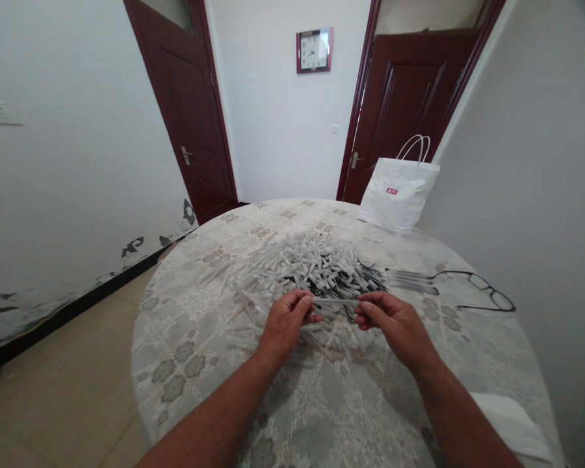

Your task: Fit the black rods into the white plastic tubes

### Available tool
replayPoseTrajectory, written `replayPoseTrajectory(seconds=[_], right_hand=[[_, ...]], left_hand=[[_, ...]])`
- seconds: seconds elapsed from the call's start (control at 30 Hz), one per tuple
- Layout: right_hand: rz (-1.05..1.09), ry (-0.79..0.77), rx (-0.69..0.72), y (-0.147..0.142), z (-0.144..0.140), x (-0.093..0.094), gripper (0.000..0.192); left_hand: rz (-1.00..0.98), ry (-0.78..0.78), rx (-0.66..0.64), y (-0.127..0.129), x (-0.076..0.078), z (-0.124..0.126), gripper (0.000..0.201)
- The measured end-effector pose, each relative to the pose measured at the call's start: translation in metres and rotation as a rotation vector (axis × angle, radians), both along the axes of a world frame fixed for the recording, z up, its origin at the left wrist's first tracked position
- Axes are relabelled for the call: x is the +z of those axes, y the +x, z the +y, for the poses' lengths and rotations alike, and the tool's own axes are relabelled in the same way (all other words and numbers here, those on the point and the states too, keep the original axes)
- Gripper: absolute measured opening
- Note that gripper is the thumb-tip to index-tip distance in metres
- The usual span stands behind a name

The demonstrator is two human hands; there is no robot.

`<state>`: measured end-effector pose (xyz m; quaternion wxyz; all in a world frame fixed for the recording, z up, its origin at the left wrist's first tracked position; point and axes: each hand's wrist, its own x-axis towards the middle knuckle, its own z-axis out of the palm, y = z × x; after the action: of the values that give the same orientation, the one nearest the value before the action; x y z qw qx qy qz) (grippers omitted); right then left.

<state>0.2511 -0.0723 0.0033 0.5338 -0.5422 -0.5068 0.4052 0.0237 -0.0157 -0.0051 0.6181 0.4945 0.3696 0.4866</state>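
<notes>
Pen tube (pixel 335 301) horizontal — gripped btwn left hand (pixel 283 320), right hand (pixel 392 320).

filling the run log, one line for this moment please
left hand + right hand: hold clear tube by ends | below: tube pile | right: glasses

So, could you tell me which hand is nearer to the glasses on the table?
Right. The right hand is just left of the glasses; the left hand is farther left, beyond it.

My fingers (pixel 306 304) pinch smooth, maybe plastic, clear tube (pixel 335 301). Pile (pixel 312 270) same pale plastic, some black. Tablecloth (pixel 351 403) matt lace. Bag (pixel 398 193) white paper. Doors (pixel 188 110) glossy dark wood.
</notes>
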Motion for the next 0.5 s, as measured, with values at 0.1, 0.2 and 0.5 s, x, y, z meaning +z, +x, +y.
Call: replayPoseTrajectory(seconds=[0.1,0.2,0.5], right_hand=[[-0.29,0.077,-0.015,0.0,0.0,0.001,0.032],[-0.585,0.21,0.02,-0.003,0.0,0.0,0.025],[-0.705,0.299,0.103,-0.006,0.002,-0.011,0.028]], left_hand=[[0.077,0.044,-0.028,0.001,0.0,-0.001,0.032],[0.121,0.067,-0.063,0.0,0.002,-0.004,0.032],[0.189,0.17,-0.064,0.004,-0.004,-0.014,0.032]])
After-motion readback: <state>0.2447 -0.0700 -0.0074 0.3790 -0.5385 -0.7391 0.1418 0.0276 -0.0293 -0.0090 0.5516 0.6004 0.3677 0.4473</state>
